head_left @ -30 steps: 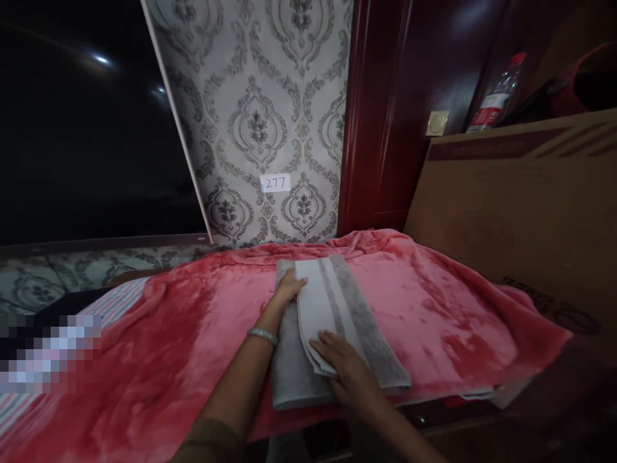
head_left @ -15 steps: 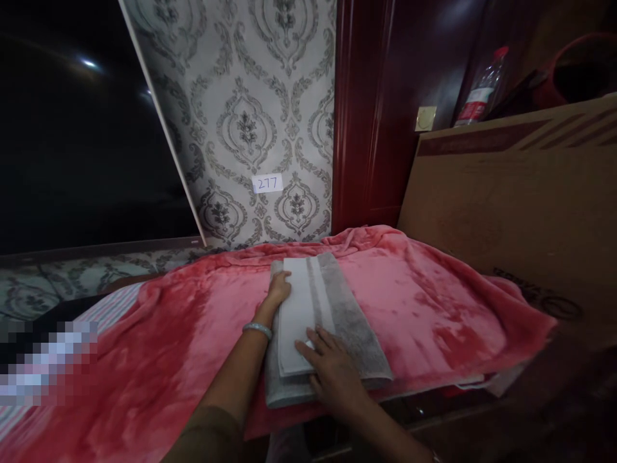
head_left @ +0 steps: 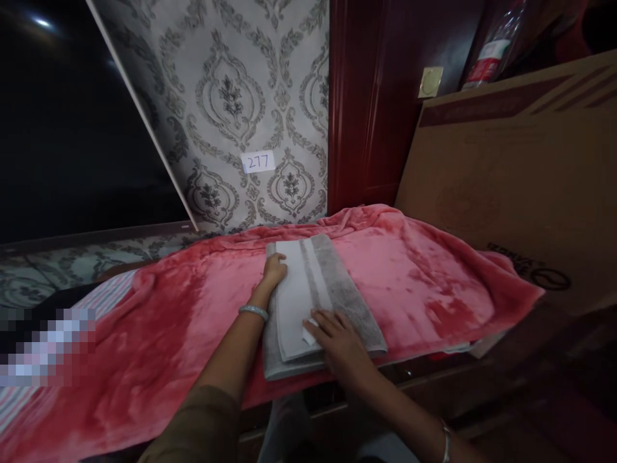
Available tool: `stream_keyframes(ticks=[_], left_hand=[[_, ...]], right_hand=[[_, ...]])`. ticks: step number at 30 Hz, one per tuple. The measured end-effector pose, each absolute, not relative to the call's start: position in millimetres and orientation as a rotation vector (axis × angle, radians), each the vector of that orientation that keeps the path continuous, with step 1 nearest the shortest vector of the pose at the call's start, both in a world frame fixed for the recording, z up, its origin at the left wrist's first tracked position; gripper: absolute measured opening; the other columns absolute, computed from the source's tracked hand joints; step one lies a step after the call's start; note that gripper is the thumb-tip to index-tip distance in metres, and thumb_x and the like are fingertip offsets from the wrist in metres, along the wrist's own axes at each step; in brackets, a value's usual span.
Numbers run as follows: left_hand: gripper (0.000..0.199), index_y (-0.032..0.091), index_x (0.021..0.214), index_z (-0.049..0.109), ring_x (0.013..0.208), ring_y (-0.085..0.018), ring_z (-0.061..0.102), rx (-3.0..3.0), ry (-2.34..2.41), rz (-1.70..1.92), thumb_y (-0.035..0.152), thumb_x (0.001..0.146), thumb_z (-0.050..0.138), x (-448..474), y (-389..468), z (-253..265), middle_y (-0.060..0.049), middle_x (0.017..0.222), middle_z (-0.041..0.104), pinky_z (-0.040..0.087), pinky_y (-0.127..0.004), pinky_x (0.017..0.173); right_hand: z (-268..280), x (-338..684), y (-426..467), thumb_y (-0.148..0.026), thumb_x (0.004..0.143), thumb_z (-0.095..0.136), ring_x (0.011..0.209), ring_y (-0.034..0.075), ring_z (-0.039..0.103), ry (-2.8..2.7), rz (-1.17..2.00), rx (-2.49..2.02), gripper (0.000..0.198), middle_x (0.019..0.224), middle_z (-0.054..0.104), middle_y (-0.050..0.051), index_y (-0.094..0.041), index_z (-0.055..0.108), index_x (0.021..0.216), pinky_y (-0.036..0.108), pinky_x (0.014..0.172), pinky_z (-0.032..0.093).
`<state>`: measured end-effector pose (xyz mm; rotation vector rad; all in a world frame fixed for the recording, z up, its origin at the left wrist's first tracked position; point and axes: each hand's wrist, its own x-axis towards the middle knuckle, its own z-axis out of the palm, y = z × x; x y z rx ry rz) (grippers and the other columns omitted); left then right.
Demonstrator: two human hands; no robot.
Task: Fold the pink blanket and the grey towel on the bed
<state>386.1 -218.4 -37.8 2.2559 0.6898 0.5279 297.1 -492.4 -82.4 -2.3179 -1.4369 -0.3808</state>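
Observation:
A folded grey towel point(head_left: 351, 302) with white bands lies lengthwise before me, its white section point(head_left: 292, 302) on the left. My left hand point(head_left: 275, 269) is at the towel's far left edge, with its fingers curled over that edge and a pale bangle on the wrist. My right hand point(head_left: 340, 344) rests on the near part of the towel, palm down, with fingers stretched out. Beside its thumb a small white piece point(head_left: 309, 333), perhaps a tag, pokes out; the hand partly covers it.
A pink and red plush blanket point(head_left: 405, 276) covers the surface under the towel. A big dark screen point(head_left: 87, 141) stands at the left. To the right is a cardboard box point(head_left: 511, 154) with a plastic bottle point(head_left: 491, 54) on top. A paper marked 277 point(head_left: 258, 161) is on the wall.
The view has tilted down slightly, so everything sits higher in the picture. My right hand has slid a little to the right over the towel, showing more of the white piece. My left hand stays put.

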Motion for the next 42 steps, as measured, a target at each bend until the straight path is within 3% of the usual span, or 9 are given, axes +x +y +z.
stream_keyframes(ticks=[5, 11, 17, 22, 27, 29, 33, 37, 42], left_hand=[[0.047, 0.018, 0.109, 0.07, 0.105, -0.022, 0.067, 2.307, 0.703, 0.506, 0.0, 0.067, 0.057, 385.6, -220.0, -37.4, -0.005, 0.105, 0.073, 0.052, -0.029, 0.093], [0.048, 0.018, 0.112, 0.068, 0.11, -0.022, 0.066, 2.356, 0.715, 0.539, 0.001, 0.069, 0.055, 383.5, -224.9, -40.0, -0.007, 0.114, 0.071, 0.051, -0.03, 0.096], [0.046, 0.017, 0.111, 0.068, 0.117, -0.021, 0.064, 2.432, 0.715, 0.552, 0.0, 0.071, 0.055, 382.4, -228.6, -37.3, -0.009, 0.121, 0.07, 0.048, -0.029, 0.102], [0.046, 0.015, 0.116, 0.067, 0.116, -0.021, 0.064, 2.496, 0.766, 0.546, 0.0, 0.075, 0.053, 382.4, -233.8, -36.4, -0.012, 0.123, 0.067, 0.047, -0.028, 0.103], [0.051, 0.018, 0.128, 0.063, 0.115, -0.025, 0.065, 2.572, 0.791, 0.563, 0.004, 0.079, 0.053, 375.6, -244.1, -33.4, -0.015, 0.135, 0.056, 0.05, -0.035, 0.102], [0.053, 0.019, 0.134, 0.06, 0.129, -0.029, 0.056, 2.614, 0.757, 0.593, 0.009, 0.082, 0.056, 370.9, -251.8, -29.7, -0.016, 0.146, 0.048, 0.044, -0.038, 0.11], [0.066, 0.022, 0.149, 0.047, 0.153, -0.038, 0.02, 2.851, 0.344, 0.501, 0.038, 0.088, 0.064, 355.0, -275.6, -29.7, -0.014, 0.163, 0.031, 0.021, -0.053, 0.123], [0.071, 0.033, 0.155, 0.038, 0.154, -0.041, 0.015, 2.95, 0.022, 0.189, 0.059, 0.091, 0.056, 335.1, -294.3, -43.0, -0.009, 0.167, 0.025, 0.014, -0.064, 0.121], [0.074, 0.033, 0.157, 0.033, 0.154, -0.041, 0.013, 2.983, 0.004, 0.169, 0.065, 0.093, 0.047, 326.2, -295.5, -51.6, -0.008, 0.168, 0.022, 0.011, -0.063, 0.122]], right_hand=[[-93.3, 315.3, -524.2, 0.007, 0.069, 0.045, 0.143, 0.034, 0.042, -1.27, -0.456, -2.459, 0.085, 0.153, 0.047, 0.011, -0.027, 0.054, 0.147, 0.062, 0.114, 0.036], [-126.3, 337.7, -560.9, 0.011, 0.071, 0.034, 0.14, 0.023, 0.047, -1.108, -0.629, -2.244, 0.088, 0.153, 0.049, 0.006, -0.033, 0.056, 0.144, 0.048, 0.11, 0.049], [-135.2, 336.0, -568.2, 0.006, 0.078, 0.034, 0.138, 0.022, 0.05, -1.15, -0.748, -2.077, 0.076, 0.146, 0.057, 0.008, -0.03, 0.061, 0.14, 0.046, 0.107, 0.052], [-125.9, 335.7, -572.1, 0.002, 0.082, 0.041, 0.131, 0.021, 0.057, -1.238, -0.772, -1.984, 0.073, 0.137, 0.064, 0.007, -0.029, 0.054, 0.146, 0.044, 0.106, 0.053], [-131.6, 336.1, -571.1, 0.005, 0.066, 0.04, 0.137, 0.022, 0.051, -1.192, -0.686, -2.022, 0.097, 0.146, 0.056, 0.006, -0.029, 0.039, 0.156, 0.048, 0.11, 0.049], [-132.7, 337.3, -570.2, 0.005, 0.062, 0.041, 0.14, 0.024, 0.046, -1.11, -0.633, -2.09, 0.102, 0.153, 0.049, 0.006, -0.03, 0.035, 0.158, 0.05, 0.113, 0.046], [-133.0, 339.0, -568.1, 0.01, 0.063, 0.037, 0.146, 0.024, 0.038, -1.085, -0.559, -2.165, 0.103, 0.159, 0.042, 0.001, -0.037, 0.04, 0.154, 0.05, 0.114, 0.045], [-140.3, 337.8, -566.0, 0.011, 0.064, 0.034, 0.146, 0.023, 0.038, -1.07, -0.53, -2.173, 0.101, 0.161, 0.037, -0.003, -0.041, 0.046, 0.149, 0.049, 0.115, 0.044], [-146.0, 335.7, -575.7, 0.007, 0.069, 0.037, 0.145, 0.022, 0.041, -1.064, -0.521, -2.12, 0.089, 0.155, 0.047, 0.001, -0.035, 0.053, 0.146, 0.051, 0.116, 0.042]])
